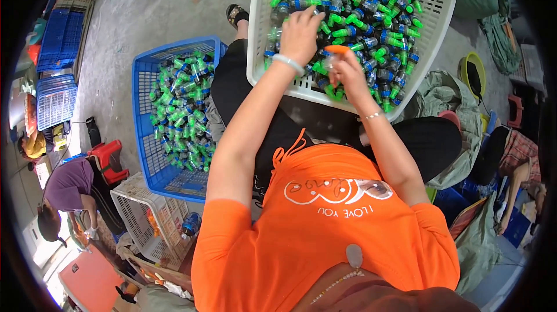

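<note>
A large off-white rectangular plastic basket [435, 19] with slotted walls and a thick rounded rim serves as landmark. It is heaped with small dark, see-through bottles [377, 36] with blue collars and bright green narrow tips, lying at all angles, tightly packed.

The left hand [301, 36] is over the basket's left part, fingers bent down among the bottles; whether they grip one I cannot tell. The right hand [350, 74] is over the basket's near side, fingers drawn narrow around a small clear piece with an orange top [337, 49], blurred and partly covered by the fingers.

Left of the basket and nearer the body sits a blue rectangular plastic crate [142, 114] with latticed walls, filled with more green-tipped bottles [183, 109]. A bent leg in matte black cloth [230, 80] occupies the gap between the two containers. Nearer still, beyond the blue crate's near edge, stands a whitish slotted crate [139, 219] holding an orange item and a blue one, both too small to identify.

Grey concrete floor [185, 10] stretches left of the basket, giving room on that side. On its right, a crumpled grey-green woven sack [444, 100] lies close to the rim, with a round yellow-green basin [466, 71] farther right.
</note>
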`<state>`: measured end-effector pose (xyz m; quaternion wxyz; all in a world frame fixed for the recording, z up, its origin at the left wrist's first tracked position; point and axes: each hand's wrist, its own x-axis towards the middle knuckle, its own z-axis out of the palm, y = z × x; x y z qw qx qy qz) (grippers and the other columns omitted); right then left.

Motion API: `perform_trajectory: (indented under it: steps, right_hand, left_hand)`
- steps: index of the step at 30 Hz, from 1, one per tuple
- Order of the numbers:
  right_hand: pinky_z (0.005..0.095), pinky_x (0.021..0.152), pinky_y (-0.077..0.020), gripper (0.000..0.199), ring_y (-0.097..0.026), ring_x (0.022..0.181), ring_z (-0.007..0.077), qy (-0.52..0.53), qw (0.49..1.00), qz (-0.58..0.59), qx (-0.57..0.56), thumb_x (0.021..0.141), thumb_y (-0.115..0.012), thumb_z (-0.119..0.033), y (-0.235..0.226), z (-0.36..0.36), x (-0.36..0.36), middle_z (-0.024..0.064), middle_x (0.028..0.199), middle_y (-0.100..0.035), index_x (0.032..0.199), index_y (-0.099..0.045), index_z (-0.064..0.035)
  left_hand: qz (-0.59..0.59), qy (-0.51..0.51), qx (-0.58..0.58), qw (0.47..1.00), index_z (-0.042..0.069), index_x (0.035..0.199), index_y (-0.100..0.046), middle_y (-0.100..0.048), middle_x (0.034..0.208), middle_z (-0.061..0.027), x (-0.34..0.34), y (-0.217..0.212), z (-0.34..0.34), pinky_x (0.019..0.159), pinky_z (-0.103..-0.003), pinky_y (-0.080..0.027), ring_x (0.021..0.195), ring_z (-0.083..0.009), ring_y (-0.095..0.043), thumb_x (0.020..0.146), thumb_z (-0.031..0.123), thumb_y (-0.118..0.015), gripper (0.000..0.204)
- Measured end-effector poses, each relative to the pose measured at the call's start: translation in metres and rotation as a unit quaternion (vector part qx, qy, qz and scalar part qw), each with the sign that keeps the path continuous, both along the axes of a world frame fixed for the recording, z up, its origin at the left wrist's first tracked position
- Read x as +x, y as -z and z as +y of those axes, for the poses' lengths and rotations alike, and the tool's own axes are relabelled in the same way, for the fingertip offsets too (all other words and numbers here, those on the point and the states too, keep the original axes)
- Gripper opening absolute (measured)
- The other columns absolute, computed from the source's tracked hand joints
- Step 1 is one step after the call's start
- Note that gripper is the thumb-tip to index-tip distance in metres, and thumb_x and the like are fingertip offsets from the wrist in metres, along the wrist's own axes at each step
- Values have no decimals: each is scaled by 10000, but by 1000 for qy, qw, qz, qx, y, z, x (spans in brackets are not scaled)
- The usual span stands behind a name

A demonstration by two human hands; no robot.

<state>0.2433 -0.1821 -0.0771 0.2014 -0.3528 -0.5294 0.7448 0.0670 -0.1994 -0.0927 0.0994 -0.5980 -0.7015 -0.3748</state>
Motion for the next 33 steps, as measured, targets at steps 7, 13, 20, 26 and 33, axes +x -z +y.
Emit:
perform_trajectory:
  steps: [7,13,20,26,33]
  right_hand:
    - [255,539,-446,363,-539,656,124,139,985,75,72,868,-588,-108,-28,20,42,80,923,-542,1206,-478,-37]
    - [238,658,-469,341,-576,781,118,46,973,23,226,884,-611,-56,-32,26,26,57,1049,-553,1209,-510,-41]
    - [235,683,-450,264,-551,783,109,-130,917,-56,372,892,-605,-70,-62,1,13,49,988,-552,1147,-550,-22]
    - [246,661,-437,254,-537,751,123,-198,857,-62,472,897,-600,-97,-62,-8,8,78,951,-540,1131,-550,-12]
    - [292,574,-420,265,-532,660,204,-180,955,-94,217,877,-633,-168,-55,-34,16,82,847,-530,1085,-557,-22]
  left_hand:
    - [69,24,-198,978,107,1072,-612,-595,1102,-79,5,-5,12,811,-440,-447,964,-311,-534,750,187,-717,348]
    - [-159,125,-71,977,65,1029,-594,-618,1002,-103,12,-13,-48,769,-419,-459,903,-308,-565,784,262,-720,339]
    - [-503,120,-91,851,15,1011,-515,-623,838,-165,35,-36,-96,621,-399,-474,697,-341,-598,928,273,-589,281]
    - [-438,39,-128,889,19,931,-448,-599,687,-161,40,-46,-103,537,-404,-453,569,-332,-585,971,277,-517,270]
    - [-374,-1,-99,922,27,978,-455,-608,691,-170,57,-35,-122,542,-428,-447,611,-362,-602,970,225,-503,203]
